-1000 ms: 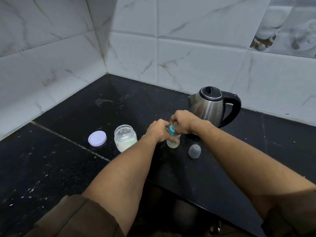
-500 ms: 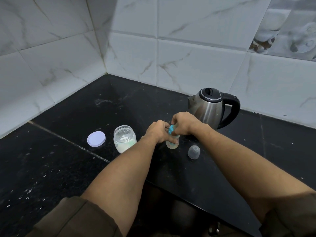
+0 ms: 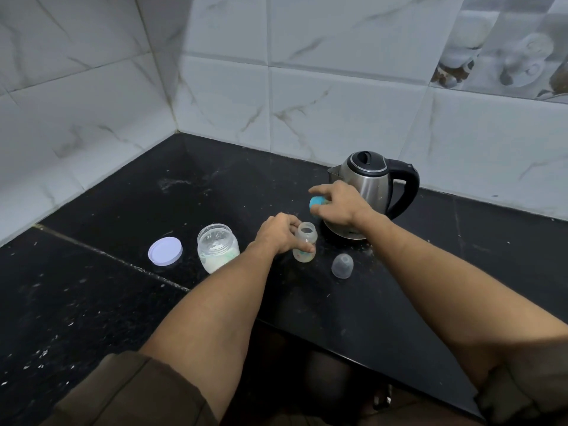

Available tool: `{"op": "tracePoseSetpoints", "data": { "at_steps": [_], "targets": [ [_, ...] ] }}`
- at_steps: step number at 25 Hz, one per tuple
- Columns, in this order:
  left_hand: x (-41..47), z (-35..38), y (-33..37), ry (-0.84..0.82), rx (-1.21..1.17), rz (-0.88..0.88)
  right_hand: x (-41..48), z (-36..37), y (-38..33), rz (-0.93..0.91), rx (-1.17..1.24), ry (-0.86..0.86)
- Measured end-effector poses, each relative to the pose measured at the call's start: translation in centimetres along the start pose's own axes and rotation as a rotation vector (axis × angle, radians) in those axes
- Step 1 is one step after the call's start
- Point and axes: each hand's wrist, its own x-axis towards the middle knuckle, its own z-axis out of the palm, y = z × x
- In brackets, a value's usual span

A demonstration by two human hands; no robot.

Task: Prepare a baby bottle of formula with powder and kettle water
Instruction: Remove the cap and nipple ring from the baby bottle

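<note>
The baby bottle (image 3: 304, 242) stands upright on the black countertop (image 3: 123, 210), just in front of the kettle (image 3: 372, 186) and to the right of the powder jar (image 3: 218, 247). Its mouth is uncovered. Whether it holds anything cannot be told from this view.

Left hand (image 3: 278, 233): grasps the bottle from the left side. The fingers curl round the body, with the thumb across the lower front and one finger lying near the neck.

Right hand (image 3: 338, 204): holds the blue screw ring (image 3: 316, 202) above and slightly to the right of the bottle mouth, clear of it. The ring is pinched under the curled fingers; only its left edge is visible. The forefinger points out to the left, straighter than the others. The hand is seen in front of the lower part of the kettle body.

The kettle is steel with a black lid and handle, lid closed, handle to the right. A clear domed cap (image 3: 342, 265) stands on the countertop just right of the bottle, apart from it. The jar is open, with white powder in its lower part. The jar's pale lid (image 3: 165, 251) lies flat just to its left. Marbled white tiles (image 3: 338, 103) cover the walls behind.
</note>
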Motion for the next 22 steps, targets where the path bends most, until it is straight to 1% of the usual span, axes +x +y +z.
{"op": "tracePoseSetpoints", "data": {
  "at_steps": [3, 5, 7, 10, 13, 16, 18, 20, 22],
  "targets": [
    [0.2, 0.1, -0.5, 0.01, 0.01, 0.039, -1.2, -0.1, 0.9, 0.101, 0.123, 0.15],
    [0.4, 0.1, -0.7, -0.013, 0.026, 0.061, -2.2, 0.2, 1.3, 0.165, 0.153, 0.217],
    [0.4, 0.0, -0.6, -0.041, 0.043, 0.068, -3.3, 0.7, 1.7, 0.205, 0.169, 0.239],
    [-0.2, -0.2, -0.2, -0.044, 0.054, 0.074, -5.2, 1.2, 2.2, 0.245, 0.192, 0.221],
    [-1.5, -0.5, 0.3, 0.003, 0.024, 0.112, -7.0, 1.7, 3.1, 0.253, 0.065, 0.106],
    [-3.1, -1.1, 1.3, 0.15, -0.059, 0.138, -9.0, 2.1, 3.6, 0.244, -0.136, -0.106],
    [-4.2, -1.0, 2.0, 0.248, -0.047, 0.164, -10.4, 2.9, 3.7, 0.238, -0.238, -0.234],
    [-4.8, -0.7, 2.5, 0.337, -0.003, 0.183, -11.4, 4.0, 3.7, 0.224, -0.284, -0.295],
    [-5.5, -0.2, 2.6, 0.4, 0.011, 0.195, -11.6, 4.9, 4.0, 0.217, -0.288, -0.302]
  ]
}}
